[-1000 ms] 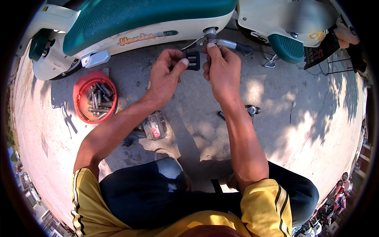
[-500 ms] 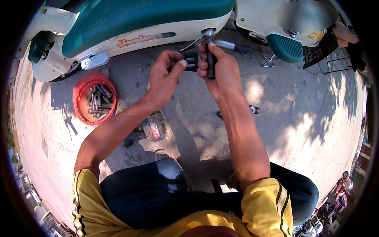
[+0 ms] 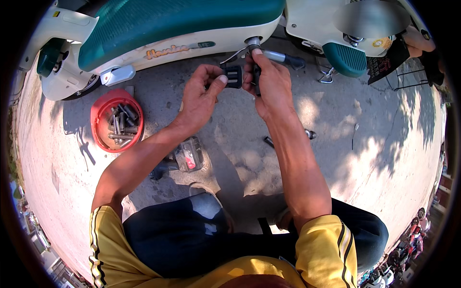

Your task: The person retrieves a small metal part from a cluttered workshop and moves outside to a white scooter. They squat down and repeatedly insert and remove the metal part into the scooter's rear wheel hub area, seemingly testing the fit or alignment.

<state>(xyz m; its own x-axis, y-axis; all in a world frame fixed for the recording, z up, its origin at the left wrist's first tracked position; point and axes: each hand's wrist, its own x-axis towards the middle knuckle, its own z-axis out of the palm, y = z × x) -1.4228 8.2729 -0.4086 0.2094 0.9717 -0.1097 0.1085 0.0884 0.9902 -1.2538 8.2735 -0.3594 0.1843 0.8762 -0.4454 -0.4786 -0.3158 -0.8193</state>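
Note:
My left hand (image 3: 204,91) is closed on a black pedal (image 3: 233,77), beside a bent silver rod (image 3: 232,57). Just right of it, my right hand (image 3: 270,81) grips a dark cylindrical tool (image 3: 257,79), mostly hidden by my fingers, with the thumb up at the metal fitting (image 3: 253,41). That fitting protrudes from the lower side of a white and teal scooter (image 3: 182,21). A silver arm with a black end (image 3: 294,61) extends right from behind my right hand.
A red tub (image 3: 98,132) of metal cylinders sits left on the concrete, near a clear container (image 3: 191,156). A metal tool (image 3: 270,141) lies partly behind my right forearm. Parked vehicles (image 3: 415,230) show at right. What looks like another person's hand (image 3: 418,41) is top right.
The dark tool has come into my right hand's grip over the last second; my right thumb has since moved up over its top toward the fitting. My left hand has barely moved.

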